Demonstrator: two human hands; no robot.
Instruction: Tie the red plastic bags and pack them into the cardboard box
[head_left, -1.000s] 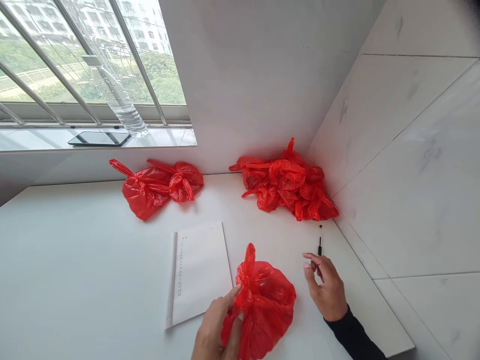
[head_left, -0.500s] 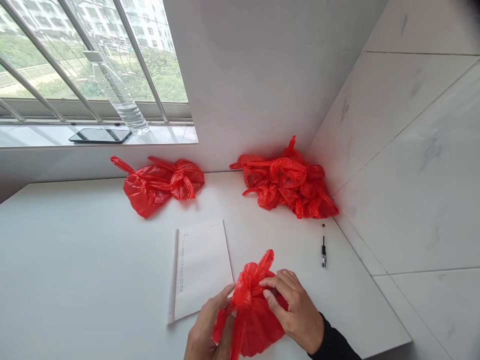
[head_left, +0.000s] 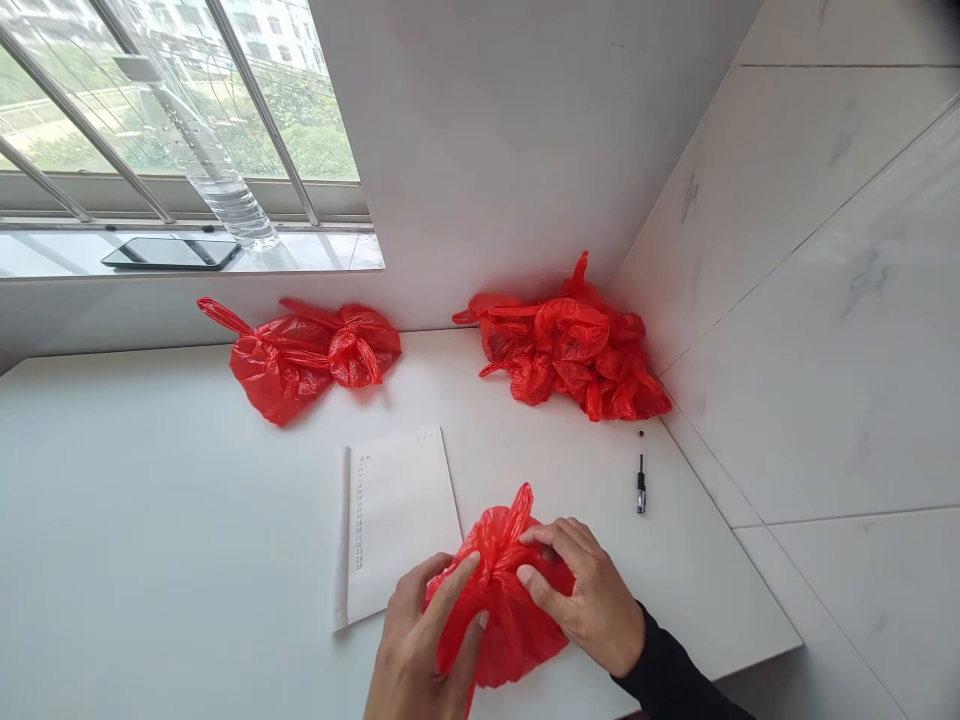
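A knotted red plastic bag [head_left: 517, 635] sits at the front of the white table, with one handle loop standing up from its gathered knot. My left hand [head_left: 427, 630] rests against its left side, thumb and fingers spread apart beside the knot. On the other side, my right hand [head_left: 589, 590] touches the bag near the knot, its fingers curved and the thumb apart from them. I see neither hand pinching the plastic. What the bag holds is hidden.
An open notebook [head_left: 401, 520] with a written column lies left of the bag. An uncapped pen [head_left: 640, 490] lies to the right. Red bags are piled at the back right [head_left: 570, 350] and back left [head_left: 285, 365]. A water bottle [head_left: 217, 180] and a phone [head_left: 171, 253] occupy the windowsill.
My left hand has moved from holding the bag's left side to having its fingers spread by the knot. The knot now looks flatter and tighter. The whole view has shifted slightly.
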